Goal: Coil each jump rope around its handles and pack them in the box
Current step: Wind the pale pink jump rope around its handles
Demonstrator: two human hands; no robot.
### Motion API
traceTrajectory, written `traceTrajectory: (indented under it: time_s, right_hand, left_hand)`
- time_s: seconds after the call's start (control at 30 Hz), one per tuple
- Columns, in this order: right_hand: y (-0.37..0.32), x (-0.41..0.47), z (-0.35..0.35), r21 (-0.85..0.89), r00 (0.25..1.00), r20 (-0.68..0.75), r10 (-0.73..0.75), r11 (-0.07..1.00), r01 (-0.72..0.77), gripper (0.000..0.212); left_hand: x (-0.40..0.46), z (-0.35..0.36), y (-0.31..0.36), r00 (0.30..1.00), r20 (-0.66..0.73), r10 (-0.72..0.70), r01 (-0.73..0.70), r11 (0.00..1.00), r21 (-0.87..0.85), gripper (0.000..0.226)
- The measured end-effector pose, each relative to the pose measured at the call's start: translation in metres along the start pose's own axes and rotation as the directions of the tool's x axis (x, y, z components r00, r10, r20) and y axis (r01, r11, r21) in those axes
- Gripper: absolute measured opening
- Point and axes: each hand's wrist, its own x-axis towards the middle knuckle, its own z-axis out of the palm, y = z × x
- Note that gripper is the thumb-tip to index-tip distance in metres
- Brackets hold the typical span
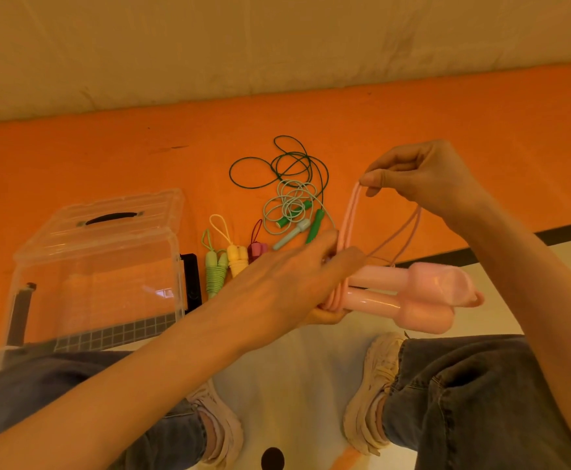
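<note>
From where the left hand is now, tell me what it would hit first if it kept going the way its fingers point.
Likely the pink cord running up from the handles, right at the left hand's fingertips; depth is unclear.

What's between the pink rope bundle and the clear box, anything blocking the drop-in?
Nothing visible blocks it. The clear box stands open with its lid tipped back, left of the pink rope gripped by the left hand. The right hand pinches an uncoiled loop.
</note>
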Motion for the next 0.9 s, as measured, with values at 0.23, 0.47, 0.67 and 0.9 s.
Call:
traceTrajectory:
  time_s: [0.23,0.47,0.67,0.9]
  right_hand:
    - [0.016,0.007,-0.015,0.027,0.992,0.005,0.130,0.991,-0.130,0.013]
    - [0.027,0.006,-0.042,0.250,0.938,0.210,0.275,0.913,-0.323,0.022]
    - [0.034,0.006,-0.047,0.064,0.924,0.179,0.338,0.933,-0.353,0.021]
    - [0.031,0.014,-0.027,0.060,0.944,0.117,0.309,0.946,-0.317,0.027]
  left_hand:
    - [-0.005,-0.007,-0.007,0.993,0.005,-0.119,0.119,0.988,-0.100,0.048]
    - [-0.007,-0.010,-0.011,0.991,0.049,-0.121,0.127,0.981,-0.148,0.050]
    - [-0.008,-0.015,-0.011,0.992,0.029,-0.122,0.126,0.966,-0.227,0.050]
    - [-0.005,-0.013,-0.003,0.996,-0.091,-0.023,-0.003,0.961,-0.277,0.043]
